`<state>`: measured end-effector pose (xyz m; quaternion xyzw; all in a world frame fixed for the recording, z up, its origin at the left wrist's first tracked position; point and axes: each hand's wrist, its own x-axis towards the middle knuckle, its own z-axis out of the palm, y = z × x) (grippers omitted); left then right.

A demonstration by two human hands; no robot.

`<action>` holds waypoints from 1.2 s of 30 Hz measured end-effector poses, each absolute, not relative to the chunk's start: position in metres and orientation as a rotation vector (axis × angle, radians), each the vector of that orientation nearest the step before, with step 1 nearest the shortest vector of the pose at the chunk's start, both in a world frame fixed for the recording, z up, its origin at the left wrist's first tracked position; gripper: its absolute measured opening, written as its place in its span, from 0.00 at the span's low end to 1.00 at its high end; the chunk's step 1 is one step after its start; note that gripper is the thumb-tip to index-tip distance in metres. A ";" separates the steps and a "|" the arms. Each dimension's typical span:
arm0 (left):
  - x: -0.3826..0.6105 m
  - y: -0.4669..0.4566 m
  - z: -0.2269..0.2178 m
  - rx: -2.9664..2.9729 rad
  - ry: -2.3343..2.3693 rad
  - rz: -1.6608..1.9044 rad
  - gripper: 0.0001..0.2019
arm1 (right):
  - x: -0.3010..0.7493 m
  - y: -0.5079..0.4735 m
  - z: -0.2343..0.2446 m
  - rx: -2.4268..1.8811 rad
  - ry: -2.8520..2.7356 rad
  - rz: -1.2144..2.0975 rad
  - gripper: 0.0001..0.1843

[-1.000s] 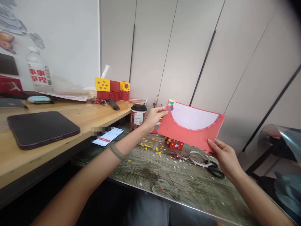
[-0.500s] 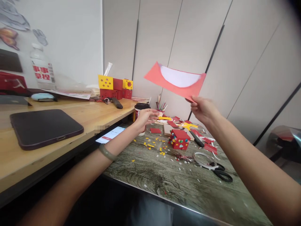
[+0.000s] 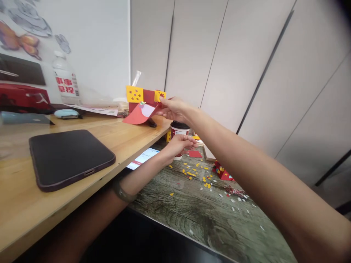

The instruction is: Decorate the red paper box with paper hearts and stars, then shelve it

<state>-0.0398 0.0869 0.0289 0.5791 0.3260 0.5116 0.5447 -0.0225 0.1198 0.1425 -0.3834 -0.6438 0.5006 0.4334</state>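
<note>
My right hand (image 3: 174, 107) pinches the right end of a red paper card (image 3: 135, 116) with a whitish patch and a small coloured decoration near its upper edge. The card is bent and tilted, over the wooden shelf in front of stacked red and yellow boxes (image 3: 149, 95). Lower down, my left hand (image 3: 181, 146) is stretched out with loosely extended fingers beside a lidded paper cup (image 3: 180, 128); nothing shows in it. Under that hand lies a small red paper piece (image 3: 195, 154). My right forearm partly hides a decorated red box (image 3: 223, 173).
A dark tablet or phone (image 3: 71, 157) lies on the wooden shelf (image 3: 109, 179), with a labelled bottle (image 3: 65, 82) behind. A lit phone (image 3: 144, 157) sits below the shelf edge. Yellow and white paper scraps (image 3: 204, 179) litter the dark wood-grain table (image 3: 189, 208).
My right hand has carried the red card left and down, from above the table to the shelf boxes. My left hand stays near the cup. The view has turned rightward slightly, shifting the shelf.
</note>
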 end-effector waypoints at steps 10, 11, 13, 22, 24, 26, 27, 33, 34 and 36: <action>-0.045 0.100 0.014 1.583 0.869 1.127 0.07 | 0.083 0.096 0.165 -1.076 -2.129 0.208 0.07; -0.043 0.100 0.013 1.641 0.868 1.093 0.07 | 0.104 0.091 0.162 -1.106 -2.116 0.185 0.07; -0.036 0.100 0.013 1.751 0.853 1.020 0.08 | 0.150 0.084 0.151 -1.186 -2.076 0.170 0.08; 0.027 0.117 0.016 2.256 0.739 0.752 0.22 | 0.316 0.085 0.031 -1.551 -2.337 0.475 0.36; 0.042 0.122 0.011 2.447 0.698 0.724 0.29 | 0.321 0.084 0.011 -1.573 -2.364 0.510 0.41; 0.054 0.127 0.003 2.587 0.709 0.684 0.35 | 0.318 0.082 -0.001 -1.549 -2.367 0.535 0.42; 0.058 0.129 -0.001 2.633 0.734 0.667 0.37 | 0.315 0.082 -0.003 -1.532 -2.358 0.551 0.42; 0.069 0.141 -0.016 2.743 0.758 0.698 0.30 | 0.298 0.079 -0.008 -1.501 -2.262 0.660 0.44; 0.068 0.143 -0.016 2.757 0.741 0.714 0.29 | 0.297 0.080 -0.010 -1.484 -2.261 0.668 0.44; 0.065 0.146 -0.014 2.782 0.697 0.721 0.28 | 0.297 0.082 -0.014 -1.476 -2.239 0.675 0.44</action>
